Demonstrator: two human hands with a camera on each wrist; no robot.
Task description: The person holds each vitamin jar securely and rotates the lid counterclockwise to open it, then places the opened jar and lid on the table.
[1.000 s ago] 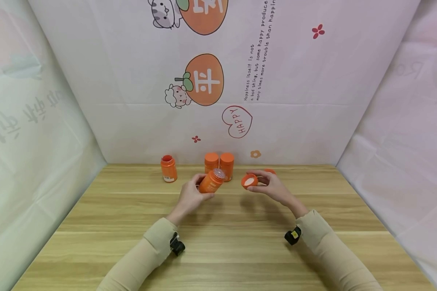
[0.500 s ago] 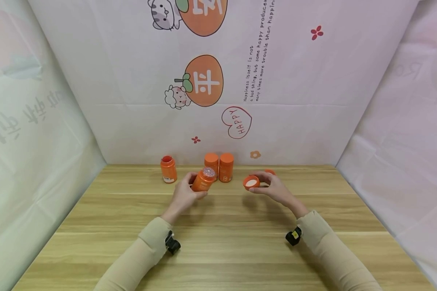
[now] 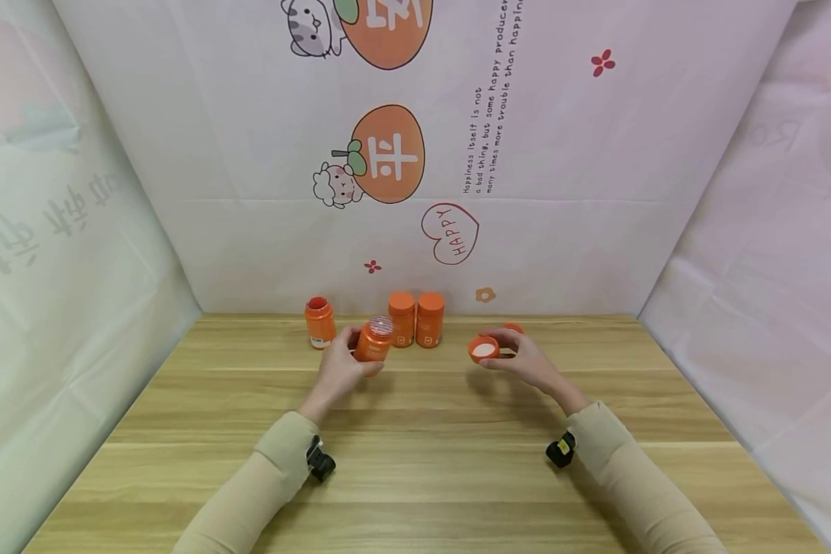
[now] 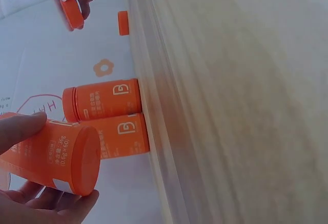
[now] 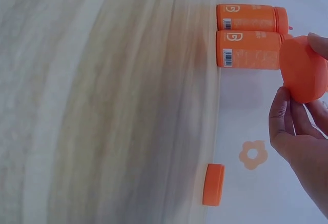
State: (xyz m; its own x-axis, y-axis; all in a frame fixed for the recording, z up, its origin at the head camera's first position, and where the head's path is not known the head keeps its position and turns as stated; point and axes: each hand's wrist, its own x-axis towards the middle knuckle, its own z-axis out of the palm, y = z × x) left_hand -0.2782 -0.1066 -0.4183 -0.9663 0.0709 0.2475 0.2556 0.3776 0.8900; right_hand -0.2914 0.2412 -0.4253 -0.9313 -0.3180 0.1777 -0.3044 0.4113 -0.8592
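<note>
My left hand grips an orange bottle with no cap on, held tilted above the table. Its mouth is covered with a silvery film, and the left wrist view shows printing on its side and its flat base. In my right hand an orange bottle cap is pinched between thumb and fingers, its white inside showing in the head view. The right wrist view shows the outer face of that cap. A second orange cap lies on the table behind the right hand.
Two capped orange bottles stand side by side at the back of the wooden table. To their left is an uncapped orange bottle. A printed white cloth hangs behind the table's back edge.
My left hand has moved left with the bottle, which now stands more upright. The right hand has shifted slightly right with the cap, tipping its inside further upward.
</note>
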